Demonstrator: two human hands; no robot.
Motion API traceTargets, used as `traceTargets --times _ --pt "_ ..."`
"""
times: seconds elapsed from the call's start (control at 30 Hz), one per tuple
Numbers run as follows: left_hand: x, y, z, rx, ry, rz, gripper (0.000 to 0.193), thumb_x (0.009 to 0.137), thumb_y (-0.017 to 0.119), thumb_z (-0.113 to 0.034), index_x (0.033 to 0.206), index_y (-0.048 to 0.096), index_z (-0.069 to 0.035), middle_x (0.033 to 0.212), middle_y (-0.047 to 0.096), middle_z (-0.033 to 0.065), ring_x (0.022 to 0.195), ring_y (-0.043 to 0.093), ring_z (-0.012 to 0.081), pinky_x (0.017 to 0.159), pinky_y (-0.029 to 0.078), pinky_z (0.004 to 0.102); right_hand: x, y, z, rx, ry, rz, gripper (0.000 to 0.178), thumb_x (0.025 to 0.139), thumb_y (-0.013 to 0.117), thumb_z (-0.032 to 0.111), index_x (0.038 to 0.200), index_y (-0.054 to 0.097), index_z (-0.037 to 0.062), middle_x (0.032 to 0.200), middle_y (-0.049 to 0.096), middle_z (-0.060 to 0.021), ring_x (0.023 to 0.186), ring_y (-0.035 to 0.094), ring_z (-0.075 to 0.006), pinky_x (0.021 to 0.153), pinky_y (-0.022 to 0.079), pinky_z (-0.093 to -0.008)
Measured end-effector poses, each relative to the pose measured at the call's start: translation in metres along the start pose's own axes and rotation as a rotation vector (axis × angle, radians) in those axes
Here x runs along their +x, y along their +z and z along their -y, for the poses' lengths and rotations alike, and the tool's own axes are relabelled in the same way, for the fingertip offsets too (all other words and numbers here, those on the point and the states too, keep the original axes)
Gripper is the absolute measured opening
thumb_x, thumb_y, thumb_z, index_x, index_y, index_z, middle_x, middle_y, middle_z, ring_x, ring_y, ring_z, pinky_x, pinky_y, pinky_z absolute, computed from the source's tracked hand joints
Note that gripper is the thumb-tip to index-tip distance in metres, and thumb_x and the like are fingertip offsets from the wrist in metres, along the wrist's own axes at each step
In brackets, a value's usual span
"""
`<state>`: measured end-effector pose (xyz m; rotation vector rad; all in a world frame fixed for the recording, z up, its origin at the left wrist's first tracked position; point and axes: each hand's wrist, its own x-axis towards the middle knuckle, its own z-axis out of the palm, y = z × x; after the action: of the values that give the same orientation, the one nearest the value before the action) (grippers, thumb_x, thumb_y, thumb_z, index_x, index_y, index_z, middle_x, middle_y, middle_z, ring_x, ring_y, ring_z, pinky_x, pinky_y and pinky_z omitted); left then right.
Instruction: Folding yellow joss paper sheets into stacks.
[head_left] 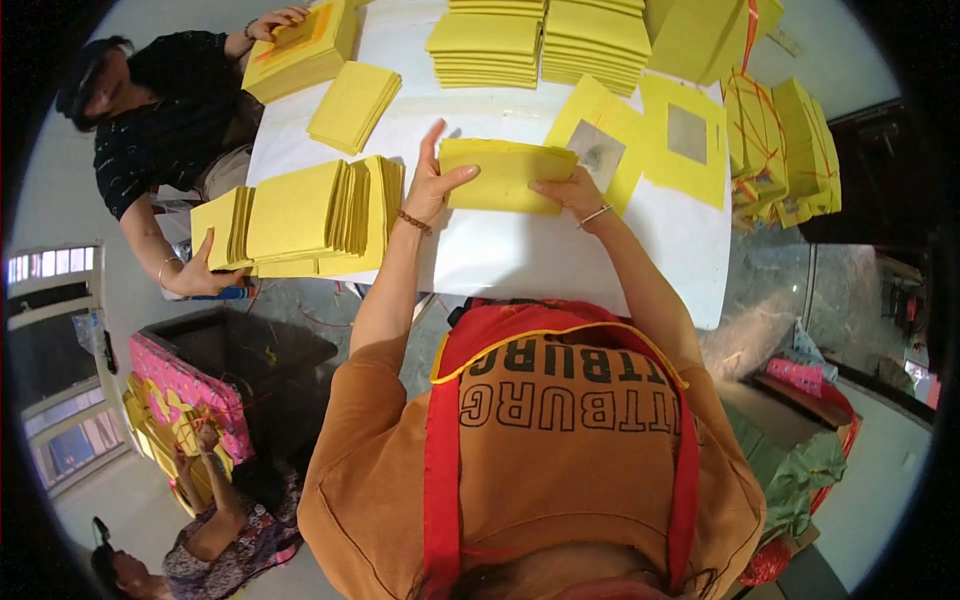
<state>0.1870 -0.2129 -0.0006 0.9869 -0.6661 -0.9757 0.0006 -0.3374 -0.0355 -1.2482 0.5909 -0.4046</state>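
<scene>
Between my two hands I hold a stack of yellow paper sheets (505,180) above the white table (480,250). My left hand (436,182) grips its left end, thumb across the front face and the index finger pointing up. At the right end, my right hand (574,194) closes on the stack with its thumb on the front. Just beyond my right hand lie two yellow sheets, each with a grey rectangle: one sheet (625,185) sits nearer me, the other sheet (715,165) further right.
Tall yellow stacks (485,45) stand at the table's far side. A co-worker's hand (205,272) touches paper bundles (295,215) on the left; the other rests on a thick yellow stack (300,60). Tied yellow bundles (800,150) stand off the right edge. Another person (215,510) works lower left.
</scene>
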Motion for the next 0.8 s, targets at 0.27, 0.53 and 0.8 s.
traceTargets --times 0.27,0.53,0.8 --pt "0.002 0.002 0.017 -0.022 -0.212 -0.047 0.029 0.075 0.061 -0.006 0.102 0.052 0.0 0.096 0.059 0.0081 0.086 0.056 0.0143 0.075 0.047 0.0279 0.004 -0.005 0.0 0.128 0.162 0.039 0.031 0.072 0.065 0.008 0.1 0.056 0.0013 0.094 0.059 -0.0049 0.081 0.056 -0.0126 0.071 0.046 -0.0256" --pt "0.005 0.01 0.017 0.026 -0.13 -0.031 0.027 0.075 0.061 -0.006 0.1 0.052 0.0 0.093 0.059 0.0069 0.083 0.056 0.0134 0.075 0.046 0.0264 0.004 -0.01 0.016 0.051 0.091 0.005 0.026 0.073 0.064 0.009 0.097 0.057 0.0032 0.085 0.058 -0.0001 0.072 0.053 -0.0086 0.061 0.043 -0.0221" --pt "0.012 0.009 0.023 0.29 -0.126 0.02 0.027 0.074 0.064 -0.008 0.097 0.051 -0.001 0.089 0.058 0.0057 0.079 0.055 0.0111 0.071 0.045 0.0243 0.0 -0.024 0.011 -0.028 0.012 0.012 0.026 0.072 0.065 0.013 0.095 0.057 0.0035 0.083 0.057 0.0008 0.071 0.051 -0.0072 0.061 0.042 -0.0214"
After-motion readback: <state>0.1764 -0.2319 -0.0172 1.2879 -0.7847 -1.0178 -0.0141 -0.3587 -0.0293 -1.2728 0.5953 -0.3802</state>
